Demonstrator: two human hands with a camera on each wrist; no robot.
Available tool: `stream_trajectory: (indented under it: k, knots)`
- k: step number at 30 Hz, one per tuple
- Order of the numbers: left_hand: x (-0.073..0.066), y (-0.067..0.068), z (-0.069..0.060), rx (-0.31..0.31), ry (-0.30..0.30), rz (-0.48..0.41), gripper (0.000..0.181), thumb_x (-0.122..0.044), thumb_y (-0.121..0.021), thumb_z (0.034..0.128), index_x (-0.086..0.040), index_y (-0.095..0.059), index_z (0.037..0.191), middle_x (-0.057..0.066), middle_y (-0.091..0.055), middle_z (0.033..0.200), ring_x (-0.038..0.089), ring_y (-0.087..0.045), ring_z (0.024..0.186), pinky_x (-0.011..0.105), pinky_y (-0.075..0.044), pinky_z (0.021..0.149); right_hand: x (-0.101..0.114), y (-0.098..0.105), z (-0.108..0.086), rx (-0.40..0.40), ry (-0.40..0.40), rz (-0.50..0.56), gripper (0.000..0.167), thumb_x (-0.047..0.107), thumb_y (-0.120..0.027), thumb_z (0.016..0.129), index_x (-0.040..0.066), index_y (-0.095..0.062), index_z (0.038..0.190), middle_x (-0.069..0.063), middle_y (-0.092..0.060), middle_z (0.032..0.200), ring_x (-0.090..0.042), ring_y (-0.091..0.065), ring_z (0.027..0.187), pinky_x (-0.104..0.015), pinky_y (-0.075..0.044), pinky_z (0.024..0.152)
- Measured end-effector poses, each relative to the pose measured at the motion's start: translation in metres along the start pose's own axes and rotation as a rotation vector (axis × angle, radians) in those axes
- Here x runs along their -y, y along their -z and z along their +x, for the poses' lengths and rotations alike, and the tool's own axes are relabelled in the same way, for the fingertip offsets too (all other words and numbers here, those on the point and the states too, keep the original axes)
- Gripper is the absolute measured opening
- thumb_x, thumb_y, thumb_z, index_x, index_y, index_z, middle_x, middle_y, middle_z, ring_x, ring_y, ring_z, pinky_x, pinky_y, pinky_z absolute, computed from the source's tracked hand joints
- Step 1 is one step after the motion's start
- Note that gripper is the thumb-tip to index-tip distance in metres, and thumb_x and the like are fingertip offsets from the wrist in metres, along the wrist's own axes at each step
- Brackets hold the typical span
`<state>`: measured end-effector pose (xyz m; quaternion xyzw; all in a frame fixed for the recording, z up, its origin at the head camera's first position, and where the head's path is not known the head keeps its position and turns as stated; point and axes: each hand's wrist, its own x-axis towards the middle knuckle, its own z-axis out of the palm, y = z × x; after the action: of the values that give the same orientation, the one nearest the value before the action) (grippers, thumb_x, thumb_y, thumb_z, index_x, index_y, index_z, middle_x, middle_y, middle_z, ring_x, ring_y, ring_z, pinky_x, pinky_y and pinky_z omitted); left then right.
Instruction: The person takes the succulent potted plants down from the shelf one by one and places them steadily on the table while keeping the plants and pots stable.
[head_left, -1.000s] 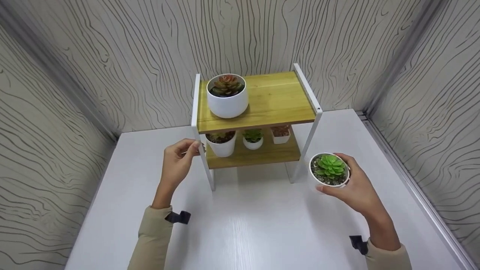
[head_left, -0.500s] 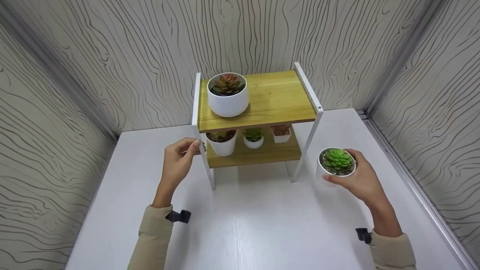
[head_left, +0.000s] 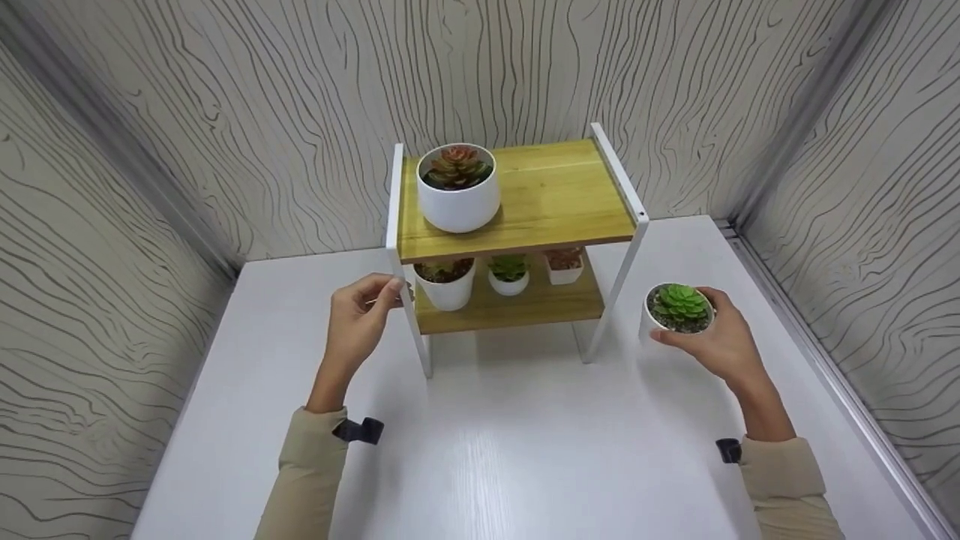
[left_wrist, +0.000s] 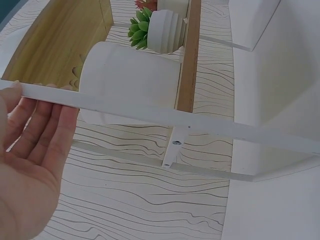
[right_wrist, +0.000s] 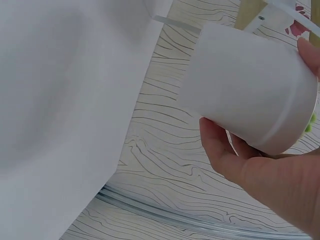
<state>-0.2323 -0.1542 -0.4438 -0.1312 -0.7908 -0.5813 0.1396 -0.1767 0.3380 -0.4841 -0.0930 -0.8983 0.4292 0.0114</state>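
Observation:
On the right in the head view, my right hand (head_left: 724,337) grips a white pot with a bright green succulent (head_left: 679,306), beside the two-tier shelf (head_left: 559,199). The right wrist view shows the pot's smooth white side (right_wrist: 245,87) tilted across the frame, with fingers curled beneath it. My left hand (head_left: 358,319) pinches the shelf's front left post (left_wrist: 135,113) between thumb and fingers. A wide white pot with a reddish succulent (head_left: 457,191) stands on the top board's left part. Below it, a tall white pot (head_left: 448,289) sits close to the left hand.
The lower board also bears a small round pot with a green plant (head_left: 509,276) and a square pot with a reddish plant (head_left: 564,266). The shelf stands on a white table (head_left: 480,450). Wood-patterned panels (head_left: 300,135) enclose the back and sides.
My right hand has carried the potted green succulent to the right and farther back, away from the shelf's right front post. The left hand stays on its post.

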Motion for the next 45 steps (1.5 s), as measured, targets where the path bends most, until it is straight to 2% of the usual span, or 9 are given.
stream_trajectory:
  k: [4,10,16,22,30,39,45]
  knots:
    - [-0.001,-0.001,0.001,0.004,0.004,0.005,0.018,-0.014,-0.066,0.1045,-0.001,-0.078,0.104,0.014,-0.079,0.101,0.02,-0.079,0.091,0.028,-0.064,0.083,-0.005,0.001,0.011,-0.008,-0.009,0.015,0.117,0.038,-0.09,0.082,-0.007,-0.017,0.163,-0.038,-0.032,0.161,-0.055,-0.038,0.146,-0.073,-0.038,0.114]
    - [-0.003,0.0,0.0,0.007,0.006,-0.004,0.017,-0.013,-0.067,0.104,0.0,-0.078,0.104,0.016,-0.078,0.102,0.018,-0.078,0.091,0.029,-0.064,0.083,-0.008,0.001,0.023,-0.029,-0.02,0.037,0.117,0.036,-0.09,0.082,-0.007,-0.017,0.163,-0.037,-0.031,0.163,-0.055,-0.038,0.147,-0.072,-0.038,0.115]
    - [-0.003,0.001,0.0,-0.003,0.003,-0.023,0.017,-0.012,-0.067,0.1038,0.001,-0.078,0.104,0.017,-0.078,0.102,0.028,-0.079,0.093,0.028,-0.064,0.083,-0.012,0.0,0.041,-0.034,-0.05,0.028,0.12,0.04,-0.091,0.081,-0.006,-0.017,0.163,-0.035,-0.033,0.163,-0.053,-0.038,0.148,-0.071,-0.037,0.117]
    - [-0.001,0.0,0.0,0.001,0.013,-0.022,0.018,-0.013,-0.067,0.104,0.0,-0.078,0.105,0.017,-0.078,0.102,0.026,-0.079,0.093,0.028,-0.064,0.084,-0.026,-0.004,0.058,-0.041,-0.098,0.004,0.125,0.048,-0.091,0.079,-0.007,-0.016,0.163,-0.037,-0.029,0.164,-0.055,-0.035,0.15,-0.071,-0.036,0.119]
    - [-0.001,-0.002,0.001,0.005,0.022,-0.011,0.018,-0.013,-0.066,0.1047,-0.001,-0.078,0.107,0.021,-0.077,0.105,0.027,-0.079,0.094,0.027,-0.064,0.085,-0.038,-0.009,0.071,-0.052,-0.133,0.018,0.127,0.049,-0.092,0.078,-0.007,-0.015,0.163,-0.036,-0.029,0.165,-0.054,-0.033,0.151,-0.069,-0.034,0.121]
    - [-0.001,-0.001,0.0,0.003,-0.015,-0.006,0.018,-0.013,-0.066,0.1044,0.001,-0.078,0.105,0.018,-0.078,0.102,0.02,-0.079,0.09,0.029,-0.065,0.083,-0.043,-0.013,0.083,-0.042,-0.144,0.004,0.125,0.046,-0.09,0.08,-0.011,-0.014,0.162,-0.039,-0.029,0.164,-0.056,-0.033,0.151,-0.068,-0.034,0.122]
    - [-0.002,-0.001,-0.001,-0.005,-0.019,-0.002,0.018,-0.013,-0.066,0.1041,0.001,-0.078,0.105,0.017,-0.078,0.102,0.019,-0.079,0.09,0.028,-0.064,0.083,-0.046,-0.018,0.09,-0.037,-0.178,0.035,0.123,0.041,-0.09,0.081,-0.008,-0.012,0.163,-0.036,-0.028,0.165,-0.053,-0.032,0.153,-0.066,-0.033,0.124]
